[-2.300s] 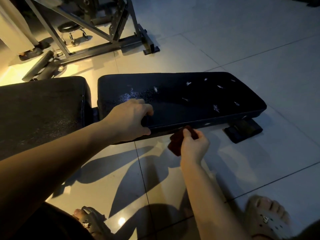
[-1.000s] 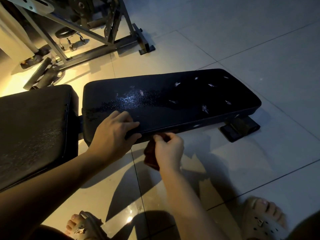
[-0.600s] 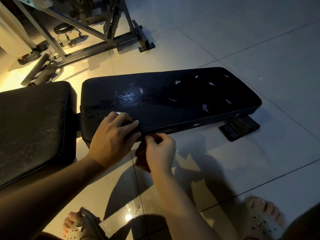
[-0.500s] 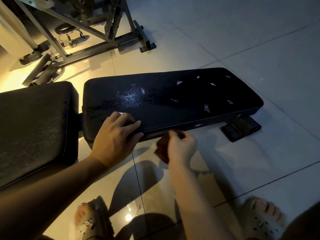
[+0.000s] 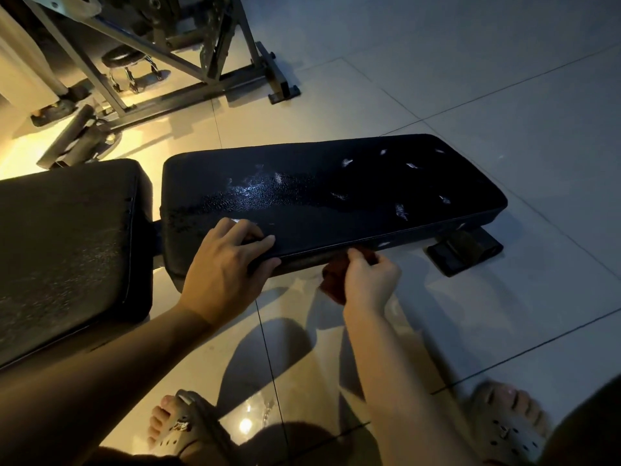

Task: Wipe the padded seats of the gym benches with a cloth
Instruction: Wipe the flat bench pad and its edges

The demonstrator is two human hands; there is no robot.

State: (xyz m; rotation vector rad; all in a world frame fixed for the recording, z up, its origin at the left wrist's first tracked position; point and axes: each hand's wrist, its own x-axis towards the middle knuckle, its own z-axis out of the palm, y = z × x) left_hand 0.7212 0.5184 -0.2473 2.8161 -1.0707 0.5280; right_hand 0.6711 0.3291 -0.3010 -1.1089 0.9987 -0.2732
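Note:
A long black padded seat [image 5: 336,193] lies low across the middle of the floor, its top glossy with several small white tears. A second black pad [image 5: 67,243] adjoins it at the left. My left hand [image 5: 225,270] grips the near edge of the long pad, fingers on top and thumb against its side. My right hand [image 5: 369,280] pinches a dark red cloth [image 5: 336,280] and holds it against the pad's near side wall, just right of the left hand. Most of the cloth hangs below the pad edge.
The bench's black foot [image 5: 467,250] juts out under the pad's right end. A grey metal gym frame [image 5: 181,62] stands at the back left. Pale floor tiles [image 5: 504,95] spread to the right. My sandalled feet [image 5: 181,428] are near the bottom edge.
My right hand has slid the cloth rightward along the pad's near side wall after an earlier leftward pass. My left hand has kept its grip on the pad edge.

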